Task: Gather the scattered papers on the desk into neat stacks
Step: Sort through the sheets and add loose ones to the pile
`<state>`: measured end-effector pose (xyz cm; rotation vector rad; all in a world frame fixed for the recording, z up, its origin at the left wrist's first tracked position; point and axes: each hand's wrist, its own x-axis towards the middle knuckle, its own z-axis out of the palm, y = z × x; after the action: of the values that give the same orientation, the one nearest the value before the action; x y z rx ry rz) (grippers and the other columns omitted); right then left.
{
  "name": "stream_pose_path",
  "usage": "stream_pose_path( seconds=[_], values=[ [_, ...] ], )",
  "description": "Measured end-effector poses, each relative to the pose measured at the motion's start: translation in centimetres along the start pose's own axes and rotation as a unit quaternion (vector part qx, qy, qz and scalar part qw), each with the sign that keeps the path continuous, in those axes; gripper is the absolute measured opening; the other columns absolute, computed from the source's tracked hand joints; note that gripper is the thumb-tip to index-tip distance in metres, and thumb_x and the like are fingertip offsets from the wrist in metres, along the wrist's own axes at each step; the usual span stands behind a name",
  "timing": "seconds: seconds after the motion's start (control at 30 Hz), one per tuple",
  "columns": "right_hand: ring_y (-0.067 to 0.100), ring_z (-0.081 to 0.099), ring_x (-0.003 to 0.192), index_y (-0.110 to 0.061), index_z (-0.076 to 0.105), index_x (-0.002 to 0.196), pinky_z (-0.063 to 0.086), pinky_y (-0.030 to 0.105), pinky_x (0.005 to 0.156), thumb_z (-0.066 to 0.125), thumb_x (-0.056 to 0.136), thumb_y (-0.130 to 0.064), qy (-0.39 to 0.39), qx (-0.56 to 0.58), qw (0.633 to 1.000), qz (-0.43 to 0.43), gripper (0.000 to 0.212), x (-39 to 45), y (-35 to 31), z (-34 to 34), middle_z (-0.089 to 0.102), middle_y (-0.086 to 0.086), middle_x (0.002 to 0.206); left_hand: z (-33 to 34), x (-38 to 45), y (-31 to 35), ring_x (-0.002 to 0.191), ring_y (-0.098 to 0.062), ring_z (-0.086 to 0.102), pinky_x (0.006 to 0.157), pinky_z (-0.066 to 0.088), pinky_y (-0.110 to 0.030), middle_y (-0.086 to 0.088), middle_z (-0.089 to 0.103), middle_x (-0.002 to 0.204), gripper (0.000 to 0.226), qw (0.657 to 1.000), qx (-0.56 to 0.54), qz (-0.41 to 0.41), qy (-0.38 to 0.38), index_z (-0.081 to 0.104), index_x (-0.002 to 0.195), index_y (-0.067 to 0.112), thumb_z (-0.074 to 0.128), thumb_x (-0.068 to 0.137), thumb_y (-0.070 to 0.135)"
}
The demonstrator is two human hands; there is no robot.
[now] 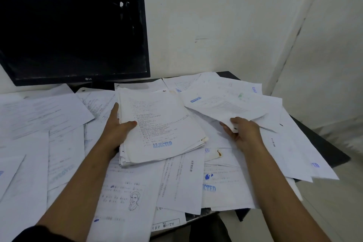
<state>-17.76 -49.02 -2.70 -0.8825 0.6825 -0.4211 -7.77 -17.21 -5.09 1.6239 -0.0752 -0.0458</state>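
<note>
Evidently, the gathering step is being carried out, with the task judged to be well short of done; a thick stack point(159, 125) is being held above the desk point(324, 147) by the left hand point(115, 127), the thumb lying on the top page and the fingers curled beneath the left edge, so that the bundle is being clamped along that side; a blue REJECTED stamp is showing on the top page, to the right of that grip. A loose sheet point(225, 102) is being pinched at its near corner by the right hand point(243, 129), fingers closed on the paper, the page being lifted up and away from the grip towards the wall. The stack is lying just to the left of this pinch, apart from the sheet, with a narrow gap between them.

The next move is judged to call for the pinched sheet being brought across onto the stack and squared with its edges; the left-hand clamp would need easing for the page to be let in. Scattered papers point(49, 124) are lying beneath and on both sides of the two grips, overlapping and skewed; a dark monitor point(72, 33) is standing beyond the left hand.
</note>
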Motion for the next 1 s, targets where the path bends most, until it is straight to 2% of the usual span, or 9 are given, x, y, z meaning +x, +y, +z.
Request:
stream_pose_path(
  seconds=[0.13,0.27,0.4,0.47,0.6,0.7,0.8,0.87,1.0],
  values=[
    [0.029,0.067,0.083,0.0,0.058,0.107,0.058,0.028,0.049,0.057,0.09,0.006,0.076,0.034,0.995,-0.053,0.019,1.6,-2.2,-1.0,0.064,0.012,0.102,-0.3,0.0,0.0,0.119,-0.019,0.057,0.098,0.05,-0.044,0.005,0.052,0.14,0.079,1.0,0.017,0.012,-0.023,0.027,0.151,0.035,0.067,0.089,0.006],
    [0.022,0.066,0.072,-0.007,0.061,0.078,0.056,0.027,0.054,0.063,0.087,-0.007,0.151,-0.067,0.974,-0.153,0.009,3.2,-3.0,-2.8,0.066,0.008,0.088,0.9,-0.3,0.0,0.11,-0.016,0.063,0.083,0.058,-0.033,0.003,0.061,0.129,0.071,0.999,0.004,0.022,-0.049,0.033,0.147,0.03,0.064,0.089,0.001],
    [0.038,0.047,0.109,-0.009,0.056,0.096,0.035,0.037,0.081,0.061,0.082,-0.039,0.269,-0.501,0.803,-0.178,0.034,4.2,-3.2,-4.1,0.055,0.018,0.114,2.0,-0.7,0.3,0.103,-0.007,0.06,0.073,0.053,-0.02,0.007,0.054,0.13,0.08,0.998,0.001,0.025,-0.052,0.022,0.152,0.03,0.062,0.09,-0.003],
    [0.04,0.032,0.126,-0.007,0.048,0.115,0.031,0.044,0.098,0.062,0.081,-0.046,0.289,-0.554,0.773,-0.106,0.053,4.2,-3.5,-4.2,0.041,0.022,0.133,2.1,-0.7,0.3,0.108,-0.012,0.058,0.075,0.051,-0.021,0.006,0.05,0.134,0.085,0.999,0.007,0.026,-0.045,0.016,0.154,0.03,0.062,0.091,-0.002],
    [0.036,0.042,0.124,-0.01,0.041,0.131,0.034,0.045,0.101,0.066,0.081,-0.041,0.246,-0.48,0.826,-0.164,0.064,4.4,-3.3,-3.7,0.05,0.017,0.133,2.2,-0.9,0.3,0.119,-0.017,0.052,0.088,0.048,-0.03,0.006,0.046,0.139,0.087,0.998,0.026,0.037,-0.048,0.012,0.155,0.031,0.062,0.091,0.0],
    [0.021,0.061,0.102,-0.014,0.037,0.135,0.052,0.034,0.089,0.074,0.081,-0.026,0.171,-0.174,0.945,-0.216,0.066,3.7,-3.4,-3.0,0.059,0.002,0.114,2.1,-0.9,0.2,0.126,-0.02,0.05,0.101,0.046,-0.04,0.004,0.042,0.147,0.091,0.998,0.026,0.032,-0.048,0.008,0.156,0.031,0.064,0.09,0.001],
    [0.017,0.068,0.089,-0.013,0.052,0.122,0.059,0.03,0.07,0.078,0.078,-0.028,0.116,0.083,0.981,-0.134,0.054,3.3,-3.8,-2.2,0.064,0.005,0.107,1.9,-0.8,0.2,0.127,-0.022,0.05,0.104,0.045,-0.046,0.0,0.042,0.15,0.091,0.998,0.03,0.031,-0.053,0.01,0.155,0.032,0.065,0.09,0.001],
    [0.019,0.069,0.091,-0.015,0.063,0.104,0.061,0.034,0.073,0.076,0.08,-0.029,0.072,0.103,0.987,-0.102,0.03,3.3,-3.6,-1.6,0.069,0.007,0.105,2.1,-1.0,0.3,0.127,-0.022,0.049,0.103,0.045,-0.043,0.0,0.041,0.149,0.091,0.998,0.029,0.031,-0.051,0.009,0.156,0.032,0.064,0.09,0.0],
    [0.026,0.068,0.099,-0.012,0.06,0.123,0.06,0.045,0.076,0.07,0.086,-0.014,0.005,0.04,0.997,-0.067,0.039,4.2,-2.6,-0.5,0.069,0.008,0.113,2.3,-1.0,0.4,0.125,-0.019,0.048,0.098,0.044,-0.035,0.003,0.04,0.146,0.091,0.998,0.03,0.034,-0.046,0.007,0.156,0.029,0.063,0.091,-0.001]
  ],
)
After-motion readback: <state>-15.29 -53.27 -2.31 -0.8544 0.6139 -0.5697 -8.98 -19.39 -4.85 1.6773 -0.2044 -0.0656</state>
